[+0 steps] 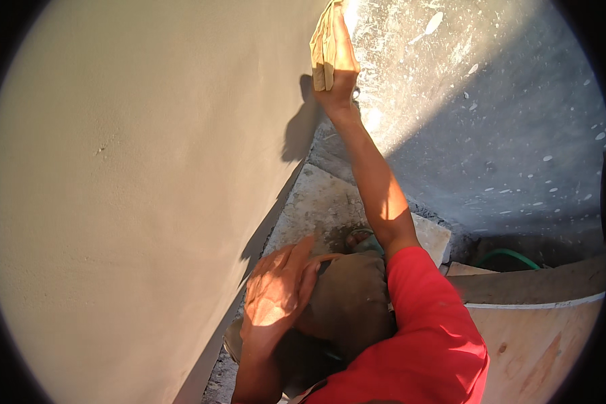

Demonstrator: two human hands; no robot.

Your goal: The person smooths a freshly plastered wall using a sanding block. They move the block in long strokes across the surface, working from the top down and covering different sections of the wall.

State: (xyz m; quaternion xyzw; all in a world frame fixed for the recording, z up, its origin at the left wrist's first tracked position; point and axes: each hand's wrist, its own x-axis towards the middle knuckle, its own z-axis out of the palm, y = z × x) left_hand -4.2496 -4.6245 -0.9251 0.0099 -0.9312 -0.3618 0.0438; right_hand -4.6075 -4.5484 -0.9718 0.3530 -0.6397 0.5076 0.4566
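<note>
while the right arm stretched far out from its red sleeve (pixel 424 316), the right hand (pixel 337 74) was pressed up against the pale plastered wall (pixel 128 182) at the far top of the view, with a folded piece of tan sandpaper (pixel 322 47) trapped between it and the surface. the sandpaper lay on the left side of the hand, flat against the wall, and its folded edges stuck out past the palm toward the near side and up toward the fingertips. the fingers ran along the paper's back and were closed over it, fairly straight rather than curled into a fist; the very tips ran out of sight at the top rim, so how they wrapped the far edge could not be told. a dark shadow of the hand fell on the wall just near of it. the left hand (pixel 276 296) lay much nearer, resting palm down on the bent knee in brown trousers (pixel 350 303), fingers loosely spread and holding nothing. to the right of the wall, a rough grey concrete floor (pixel 505 128) speckled with white splashes spread away, half in sunlight and half in shade. a bare foot (pixel 357 239) stood on a pale slab (pixel 330 202) close to the wall's base, a green hose (pixel 512 256) curved farther right, and a plywood board (pixel 539 337) filled the near right corner.
</note>
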